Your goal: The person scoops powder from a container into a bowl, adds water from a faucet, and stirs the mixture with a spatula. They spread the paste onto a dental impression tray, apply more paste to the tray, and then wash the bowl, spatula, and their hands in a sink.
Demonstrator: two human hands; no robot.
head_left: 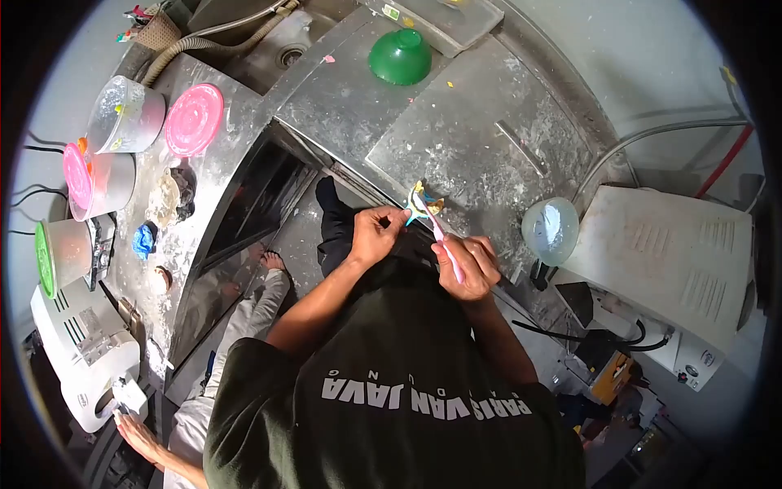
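Note:
My left hand (376, 236) pinches the edge of a small curved piece (420, 198) in white, light blue and yellow, which looks like a dental impression or cast. My right hand (470, 269) is closed round the handle of a pink toothbrush (453, 254). The brush head reaches up to the piece and seems to touch it; the bristles are too small to make out. Both hands are in front of my body, over the front edge of the stained metal counter (481, 122).
A green bowl (400, 57) stands on the counter near a sink (292, 50). Tubs, a pink lid (194, 120) and a crumpled blue lump (144, 240) are at left. A pale round bowl (551, 231) and white machine (660, 261) stand right. Another person's hand (138, 436) is lower left.

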